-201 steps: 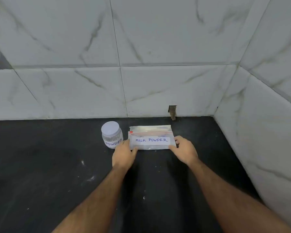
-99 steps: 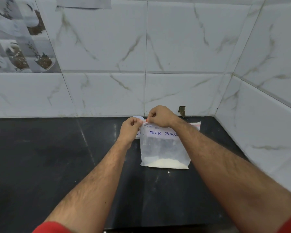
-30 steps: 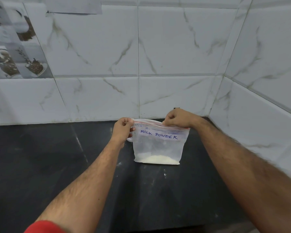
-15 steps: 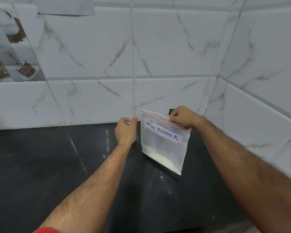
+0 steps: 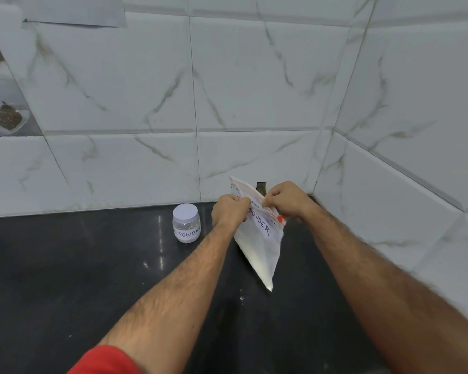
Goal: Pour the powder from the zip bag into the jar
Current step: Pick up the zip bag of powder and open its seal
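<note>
A glossy black stone countertop (image 5: pixel 92 279) runs into a corner of white marble-patterned wall tiles (image 5: pixel 254 90), with a small dark rectangular hole (image 5: pixel 261 186) low in the back wall and a decorative picture tile (image 5: pixel 3 103) at the far left. Above the counter, near the corner, both hands hold up a clear plastic zip bag (image 5: pixel 260 238) with a red-striped zip edge and a white label handwritten in blue, of which "POWDER" can be read. The bag hangs tilted, one bottom corner pointing down toward the counter, and white powder (image 5: pixel 264 271) is gathered in that low corner. The left hand (image 5: pixel 229 211) has its fingers curled and pinches the near side of the bag's top edge; the right hand (image 5: pixel 287 201) pinches the same edge from the far side, fingers likewise curled on the plastic, the two hands just beside each other. To the left of the hands, apart from them, a small clear plastic jar (image 5: pixel 186 225) with a white screw lid stands upright on the counter, lid on, carrying a white label reading "POWDER". A red sleeve (image 5: pixel 103 360) covers the left upper arm at the bottom edge.
</note>
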The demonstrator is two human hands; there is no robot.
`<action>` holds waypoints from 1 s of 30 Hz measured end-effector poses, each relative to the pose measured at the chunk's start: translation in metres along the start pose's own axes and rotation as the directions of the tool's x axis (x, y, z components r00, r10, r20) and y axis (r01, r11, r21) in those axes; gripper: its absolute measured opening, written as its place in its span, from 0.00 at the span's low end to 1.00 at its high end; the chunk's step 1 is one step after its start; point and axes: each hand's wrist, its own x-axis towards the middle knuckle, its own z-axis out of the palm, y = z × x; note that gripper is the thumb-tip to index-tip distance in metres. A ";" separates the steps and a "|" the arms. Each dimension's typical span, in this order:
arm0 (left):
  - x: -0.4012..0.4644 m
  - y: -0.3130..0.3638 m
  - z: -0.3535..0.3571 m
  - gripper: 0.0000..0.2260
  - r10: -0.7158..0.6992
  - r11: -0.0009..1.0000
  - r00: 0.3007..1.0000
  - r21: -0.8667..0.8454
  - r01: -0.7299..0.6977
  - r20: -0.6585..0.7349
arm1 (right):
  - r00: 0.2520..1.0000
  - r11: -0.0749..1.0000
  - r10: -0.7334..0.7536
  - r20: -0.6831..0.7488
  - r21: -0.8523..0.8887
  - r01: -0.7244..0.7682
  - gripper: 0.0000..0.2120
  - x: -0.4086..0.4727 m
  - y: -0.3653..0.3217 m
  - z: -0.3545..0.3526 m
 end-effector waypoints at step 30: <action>0.144 0.054 0.086 0.18 0.059 0.975 0.998 0.213 -0.061 0.016 | 0.912 0.831 0.387 -0.135 0.479 -0.282 0.08 0.165 0.078 -0.030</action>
